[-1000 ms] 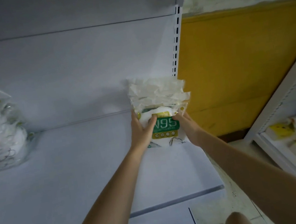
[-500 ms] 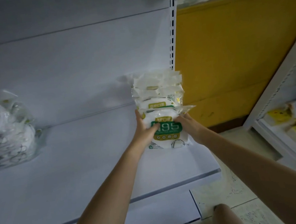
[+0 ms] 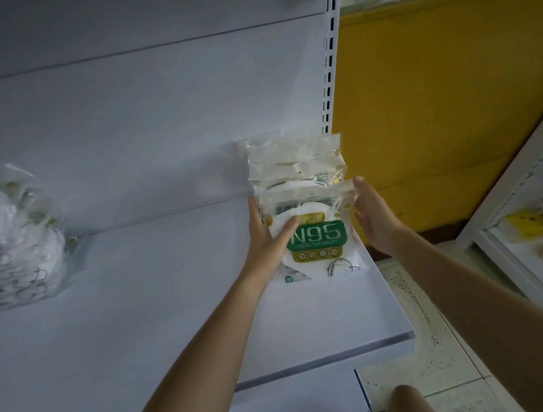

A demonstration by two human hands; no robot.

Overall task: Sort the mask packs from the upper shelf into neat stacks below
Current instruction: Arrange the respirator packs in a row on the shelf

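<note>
One mask stack (image 3: pixel 297 174), left hand (image 3: pixel 265 239) touching, right hand (image 3: pixel 373 216), second pile (image 3: pixel 8 240)

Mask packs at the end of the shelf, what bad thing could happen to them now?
1. The mask packs stand on edge close to the right end of the shelf. The right hand is open beside them, so they might tip off onto the floor.
2. Only the thumb of the left hand presses the front pack. Its shiny wrapper could slide forward and spoil the neat stack.
</note>
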